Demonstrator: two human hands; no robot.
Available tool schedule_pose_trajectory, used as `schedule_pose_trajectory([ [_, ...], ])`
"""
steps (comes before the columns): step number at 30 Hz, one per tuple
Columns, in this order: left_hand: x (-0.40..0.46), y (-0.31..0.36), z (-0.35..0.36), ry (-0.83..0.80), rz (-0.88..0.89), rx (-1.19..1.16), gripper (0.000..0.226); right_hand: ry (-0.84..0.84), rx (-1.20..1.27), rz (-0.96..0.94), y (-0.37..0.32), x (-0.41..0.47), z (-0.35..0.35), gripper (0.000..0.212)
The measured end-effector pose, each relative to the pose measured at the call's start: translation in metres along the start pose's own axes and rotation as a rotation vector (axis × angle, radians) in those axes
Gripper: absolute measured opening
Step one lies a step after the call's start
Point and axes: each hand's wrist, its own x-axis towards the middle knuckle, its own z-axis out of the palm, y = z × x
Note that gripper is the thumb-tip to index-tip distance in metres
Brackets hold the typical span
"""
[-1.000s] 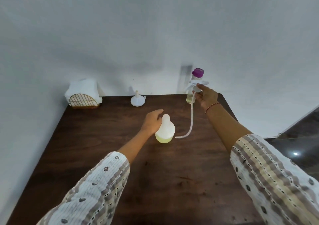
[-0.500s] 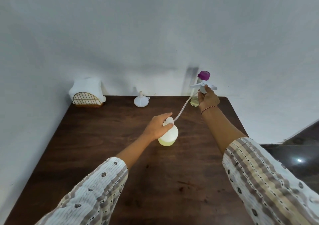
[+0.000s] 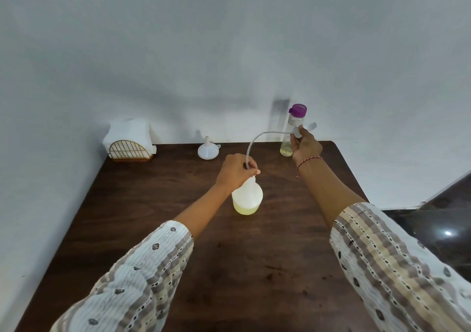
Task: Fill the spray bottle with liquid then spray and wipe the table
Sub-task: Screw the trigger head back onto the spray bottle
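A translucent white spray bottle [image 3: 246, 199] stands mid-table with pale yellow liquid in its bottom. My left hand [image 3: 235, 171] grips its neck and pinches the lower end of the dip tube [image 3: 256, 141] at the mouth. My right hand [image 3: 305, 146] holds the white spray head [image 3: 303, 129] up at the far right, with the tube arching from it down to the bottle. A clear bottle with a purple cap [image 3: 293, 132] stands behind my right hand, a little yellow liquid at its base.
A white funnel [image 3: 208, 149] stands upside down at the table's far edge. A wire holder with white napkins [image 3: 130, 143] sits in the far left corner against the wall. The dark wooden table [image 3: 229, 268] drops off at the right to a dark floor.
The tube's free end came off the table and swung into the bottle's mouth. My left hand closed over the neck and tube. My right hand lifted the spray head higher.
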Motion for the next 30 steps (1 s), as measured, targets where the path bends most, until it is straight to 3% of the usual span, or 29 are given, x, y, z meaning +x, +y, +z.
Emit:
schedule_pose_trajectory([
  [5,-0.001,-0.016,0.003,0.128,-0.161,-0.173,0.011,-0.026,-0.042,-0.003,0.007,0.000,-0.007,0.010],
  [7,-0.001,-0.019,0.005,0.150,-0.197,-0.213,0.012,-0.042,-0.047,-0.001,0.010,0.000,-0.010,0.020],
  [10,0.000,-0.021,0.008,0.155,-0.174,-0.134,0.011,-0.052,-0.044,0.002,0.012,0.001,-0.012,0.037],
  [19,0.002,-0.021,0.018,0.105,-0.091,0.181,0.026,-0.090,-0.031,0.013,0.010,0.003,-0.015,0.044],
  [23,-0.003,-0.025,0.027,0.063,-0.059,0.126,0.042,-0.061,-0.075,-0.051,0.010,0.012,-0.020,0.032],
  [26,-0.004,-0.020,0.021,0.159,-0.044,-0.002,0.048,-0.052,-0.190,-0.106,0.010,0.019,-0.024,0.024],
  [30,0.003,-0.009,0.015,0.266,-0.003,-0.054,0.017,-0.078,-0.098,-0.067,0.009,0.019,-0.026,0.026],
])
